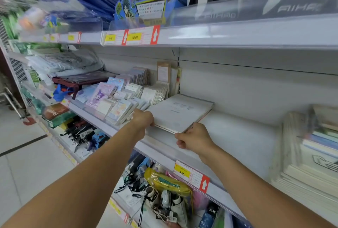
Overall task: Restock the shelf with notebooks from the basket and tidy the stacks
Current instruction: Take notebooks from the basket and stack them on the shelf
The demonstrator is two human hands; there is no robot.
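A small stack of white notebooks (180, 112) lies flat on the white middle shelf (237, 136), angled with one corner toward me. My left hand (144, 119) grips the stack's near left edge, fingers curled under it. My right hand (193, 139) holds the near corner, fingers curled beneath the stack. Left of the stack stand several rows of small pastel notebooks (117, 99). At the right end of the shelf lie blurred stacks of pale notebooks (311, 154). No basket is in view.
The upper shelf (219, 33) overhangs the stack and carries blue folders and dark bags. A price strip with a yellow 6.00 tag (190, 173) runs along the shelf front. The lower shelf (164, 194) holds umbrellas and pouches. Tiled floor lies to the left.
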